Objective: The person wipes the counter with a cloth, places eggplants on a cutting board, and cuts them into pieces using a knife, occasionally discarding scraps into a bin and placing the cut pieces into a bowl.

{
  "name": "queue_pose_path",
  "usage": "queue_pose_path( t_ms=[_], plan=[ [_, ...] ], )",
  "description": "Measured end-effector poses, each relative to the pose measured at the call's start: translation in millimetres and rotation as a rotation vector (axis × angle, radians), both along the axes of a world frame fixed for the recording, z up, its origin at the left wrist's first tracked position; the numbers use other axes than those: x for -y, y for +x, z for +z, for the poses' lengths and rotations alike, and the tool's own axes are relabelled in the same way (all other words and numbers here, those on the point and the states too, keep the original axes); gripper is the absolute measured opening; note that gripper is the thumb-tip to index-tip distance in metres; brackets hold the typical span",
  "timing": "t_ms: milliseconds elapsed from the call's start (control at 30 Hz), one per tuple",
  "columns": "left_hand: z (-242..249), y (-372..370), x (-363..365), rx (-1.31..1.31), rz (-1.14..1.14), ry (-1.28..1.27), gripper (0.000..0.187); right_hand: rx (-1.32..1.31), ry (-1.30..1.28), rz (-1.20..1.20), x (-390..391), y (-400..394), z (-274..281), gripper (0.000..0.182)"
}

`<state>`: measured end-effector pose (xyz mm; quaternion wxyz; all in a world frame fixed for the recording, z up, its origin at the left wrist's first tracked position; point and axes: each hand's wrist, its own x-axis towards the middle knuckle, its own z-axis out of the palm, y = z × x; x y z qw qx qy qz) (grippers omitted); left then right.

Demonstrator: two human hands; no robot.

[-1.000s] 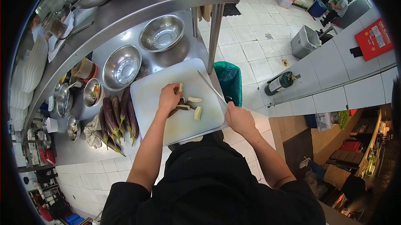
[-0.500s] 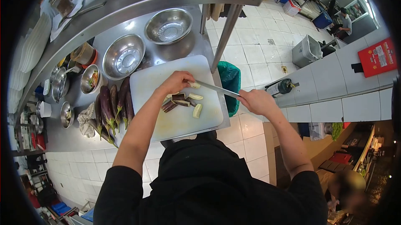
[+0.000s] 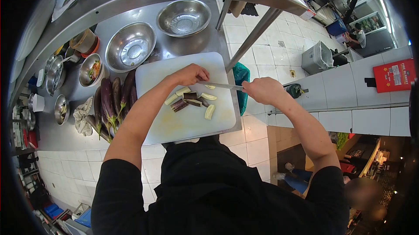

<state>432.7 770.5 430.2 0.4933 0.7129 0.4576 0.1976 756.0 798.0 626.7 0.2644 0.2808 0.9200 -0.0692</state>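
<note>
Gripping the knife (image 3: 226, 85) by its handle, the right hand (image 3: 264, 91) is closed tight at three o'clock from the middle of the board (image 3: 203, 132). The blade points to nine o'clock, its tip by the fingers of the left hand (image 3: 190, 74), which is at twelve o'clock. Those fingers are bent close together; I cannot tell whether they pinch anything. Below both hands, cut eggplant (image 3: 192, 99) lies scattered about the board's middle, some pieces dark skin up, others pale side up. Whole eggplants (image 3: 108, 99) lie at nine o'clock, just beside the board, with a cloth (image 3: 83, 117) beyond them. One metal bowl (image 3: 131, 47) sits at eleven o'clock, another (image 3: 183, 18) at twelve.
</note>
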Motion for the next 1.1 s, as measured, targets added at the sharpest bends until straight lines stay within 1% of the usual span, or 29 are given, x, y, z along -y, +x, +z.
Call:
queue_pose_path(
  t_ms=[133,233,300,433,500,533,600,767,833,867,900,933,967,1000,1033,1067,1100],
  plan=[
    [-3.9,-0.3,2.7,0.016,0.024,-0.003,0.059,0.017,0.003,-0.042,9.2,-3.9,-5.9,0.026],
    [-3.3,-0.2,5.2,-0.017,-0.007,0.053,0.055,0.010,0.039,-0.010,10.1,4.2,-23.2,0.024],
    [-6.0,-1.1,5.2,-0.006,-0.007,0.129,0.049,-0.018,0.024,-0.012,5.9,13.1,-40.8,0.024],
    [-0.7,0.4,-1.1,-0.025,-0.046,0.142,0.044,-0.084,-0.009,-0.041,3.7,27.9,-76.7,0.024],
    [1.4,1.8,-0.1,0.004,-0.027,0.078,0.036,-0.088,-0.004,-0.036,1.3,36.9,-87.0,0.025],
    [3.8,2.8,1.2,-0.002,-0.030,0.078,0.036,-0.090,-0.002,-0.032,2.2,40.1,-86.4,0.025],
    [10.9,3.3,1.2,-0.130,-0.099,0.213,0.025,-0.081,0.010,-0.024,-2.6,55.5,-76.1,0.026],
    [5.1,6.6,6.2,-0.091,-0.024,0.208,0.018,-0.015,0.069,-0.016,-3.5,91.2,-35.2,0.028],
    [6.9,7.4,13.7,-0.087,-0.013,0.202,0.017,-0.089,0.050,-0.134,7.6,100.3,-27.6,0.029],
    [8.9,6.6,19.6,-0.164,0.047,0.207,0.019,-0.093,0.051,-0.138,15.6,104.8,-30.8,0.029],
    [11.4,5.6,23.0,-0.241,0.105,0.215,0.022,-0.194,0.030,-0.235,24.0,109.2,-38.1,0.029],
    [10.2,5.8,25.4,-0.247,0.097,0.216,0.022,-0.294,0.006,-0.331,31.9,113.5,-46.8,0.030],
    [6.3,7.1,29.1,-0.227,0.156,0.195,0.023,-0.300,0.003,-0.340,38.8,117.8,-57.9,0.030],
    [2.8,8.8,32.5,-0.208,0.213,0.177,0.024,-0.420,-0.057,-0.401,44.9,121.3,-69.2,0.029],
    [9.5,14.9,40.4,-0.214,0.200,0.181,0.024,-0.543,-0.113,-0.463,51.0,125.4,-76.5,0.029],
    [21.5,25.6,51.7,-0.348,0.263,0.400,0.024,-0.618,-0.150,-0.537,61.2,126.5,-80.6,0.029],
    [29.2,37.9,57.1,-0.474,0.322,0.623,0.024,-0.626,-0.141,-0.553,70.0,128.5,-87.5,0.029]
  ],
)
